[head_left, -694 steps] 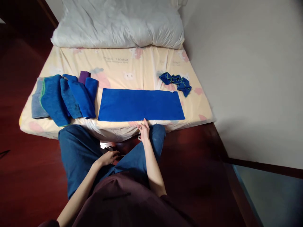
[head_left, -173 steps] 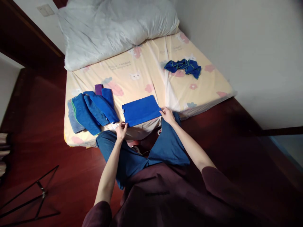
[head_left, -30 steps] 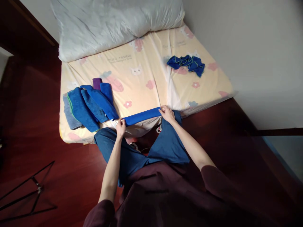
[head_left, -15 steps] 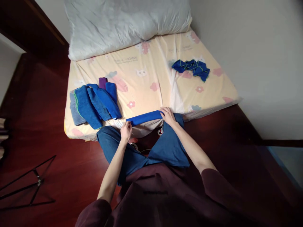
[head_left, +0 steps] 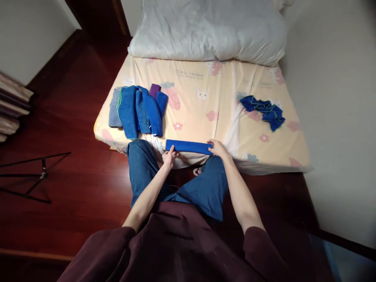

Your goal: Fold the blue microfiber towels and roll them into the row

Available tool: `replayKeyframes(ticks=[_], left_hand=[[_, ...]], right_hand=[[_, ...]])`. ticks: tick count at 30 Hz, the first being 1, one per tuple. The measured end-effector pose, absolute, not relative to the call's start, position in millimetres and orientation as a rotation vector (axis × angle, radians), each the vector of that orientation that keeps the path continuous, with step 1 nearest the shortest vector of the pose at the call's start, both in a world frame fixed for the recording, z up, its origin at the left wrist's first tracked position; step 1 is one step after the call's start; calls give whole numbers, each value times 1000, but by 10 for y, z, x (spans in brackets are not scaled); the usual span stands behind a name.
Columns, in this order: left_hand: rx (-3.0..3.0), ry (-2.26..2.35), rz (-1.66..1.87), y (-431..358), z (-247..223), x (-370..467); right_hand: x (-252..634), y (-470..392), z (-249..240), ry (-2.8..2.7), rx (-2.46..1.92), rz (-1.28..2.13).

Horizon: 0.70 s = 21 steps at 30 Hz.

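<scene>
A blue towel (head_left: 189, 147), folded into a long narrow strip, lies level along the front edge of the bed. My left hand (head_left: 169, 156) pinches its left end, thumb on top and fingers beneath. At the other end, my right hand (head_left: 217, 149) grips the strip between thumb and fingers. To the left lies a group of folded towels (head_left: 128, 113), mostly blue, with a grey one (head_left: 115, 109) at the outer side and a purple one (head_left: 154, 90) behind. A crumpled dark blue cloth (head_left: 264, 111) with green edging rests on the right part of the bed.
The bed (head_left: 190, 105) has a pale yellow patterned sheet. A rolled white quilt (head_left: 208, 35) lies across its far end. A wall (head_left: 331, 98) runs along the right. Black stand legs (head_left: 35, 180) are on the floor at left, near a striped curtain (head_left: 13, 105).
The blue strip has gone from slanting to nearly level, with a hand still at each end. My left thumb now lies on its upper face. The camera view has turned.
</scene>
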<state>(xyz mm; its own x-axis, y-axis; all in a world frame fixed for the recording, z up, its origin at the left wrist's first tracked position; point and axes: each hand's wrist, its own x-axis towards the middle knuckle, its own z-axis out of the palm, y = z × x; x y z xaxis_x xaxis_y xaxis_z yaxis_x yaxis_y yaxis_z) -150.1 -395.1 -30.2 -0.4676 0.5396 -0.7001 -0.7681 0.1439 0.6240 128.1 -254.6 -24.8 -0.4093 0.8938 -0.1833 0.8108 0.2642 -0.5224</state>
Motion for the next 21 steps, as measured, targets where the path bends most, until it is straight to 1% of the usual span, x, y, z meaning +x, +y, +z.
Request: replayKeyframes(ticks=[2, 5, 11, 18, 21], left_hand=[[-238, 1419, 1528, -3933, -319, -1525], [-206, 1422, 1515, -3935, -339, -1556], [-124, 1354, 1616, -3883, -264, -1564], [90, 1302, 1743, -3779, 16, -1468], [340, 1245, 1757, -3643, 232, -1458]], right_hand=[[1255, -2466, -239, -2385, -1684, 916], [1212, -2394, -253, -2418, -1786, 928], [1145, -2420, -221, -2449, -1893, 947], [1133, -2513, -178, -2600, -1766, 775], [1125, -2542, -158, -2597, -1717, 845]])
